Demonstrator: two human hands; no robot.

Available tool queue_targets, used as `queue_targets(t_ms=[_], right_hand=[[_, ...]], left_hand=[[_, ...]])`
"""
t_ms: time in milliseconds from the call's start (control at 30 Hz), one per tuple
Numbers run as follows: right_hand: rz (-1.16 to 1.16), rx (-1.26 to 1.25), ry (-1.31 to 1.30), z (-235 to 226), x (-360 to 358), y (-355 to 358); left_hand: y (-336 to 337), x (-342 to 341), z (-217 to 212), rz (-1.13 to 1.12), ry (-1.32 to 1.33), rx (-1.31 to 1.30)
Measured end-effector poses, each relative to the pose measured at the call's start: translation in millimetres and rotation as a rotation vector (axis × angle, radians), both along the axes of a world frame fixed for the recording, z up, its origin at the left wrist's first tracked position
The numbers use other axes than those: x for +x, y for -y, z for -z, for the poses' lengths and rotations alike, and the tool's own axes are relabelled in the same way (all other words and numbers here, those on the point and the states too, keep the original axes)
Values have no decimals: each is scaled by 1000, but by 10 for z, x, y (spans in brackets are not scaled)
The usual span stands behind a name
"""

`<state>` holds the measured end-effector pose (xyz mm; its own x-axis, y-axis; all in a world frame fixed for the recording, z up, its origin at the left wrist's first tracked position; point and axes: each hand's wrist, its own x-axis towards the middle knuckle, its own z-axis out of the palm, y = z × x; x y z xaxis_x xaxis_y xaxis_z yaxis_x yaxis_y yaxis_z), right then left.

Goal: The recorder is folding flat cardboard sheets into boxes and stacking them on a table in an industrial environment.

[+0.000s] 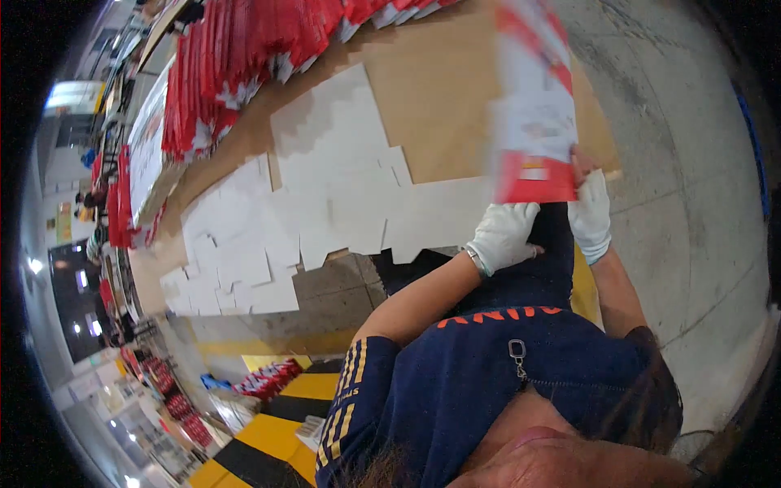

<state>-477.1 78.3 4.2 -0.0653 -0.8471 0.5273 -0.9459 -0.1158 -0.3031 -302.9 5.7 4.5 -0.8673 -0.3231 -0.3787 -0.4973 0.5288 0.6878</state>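
Observation:
My right hand (591, 210), in a white glove with bare fingertips, grips the lower right edge of a flat red-and-white printed cardboard piece (537, 122). The piece stands up from my hands, and its left and top edges are smeared by motion. Just under its lower edge is my left hand (506, 237), gloved the same way. The thumb points away from the piece, apart from the other fingers. Those fingertips meet or pass behind the lower edge; which of the two cannot be made out. White cardboard blanks (342, 203) with notched edges overlap on the table to the left.
A brown table surface (443, 89) lies beyond the blanks. Dense rows of red-and-white folded pieces (252, 49) stand along its far left side. Concrete floor (675, 163) runs along the right. A yellow-and-black striped surface (277, 423) is at lower left.

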Motion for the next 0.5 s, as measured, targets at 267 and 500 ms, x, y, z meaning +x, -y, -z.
queue_targets(t_ms=[267, 500], right_hand=[[-60, 213, -188, 138, -403, 222], [-67, 202, -99, 346, -525, 276]], left_hand=[[93, 825, -167, -34, 105, -834], [575, 1459, -368, -108, -47, -713]])
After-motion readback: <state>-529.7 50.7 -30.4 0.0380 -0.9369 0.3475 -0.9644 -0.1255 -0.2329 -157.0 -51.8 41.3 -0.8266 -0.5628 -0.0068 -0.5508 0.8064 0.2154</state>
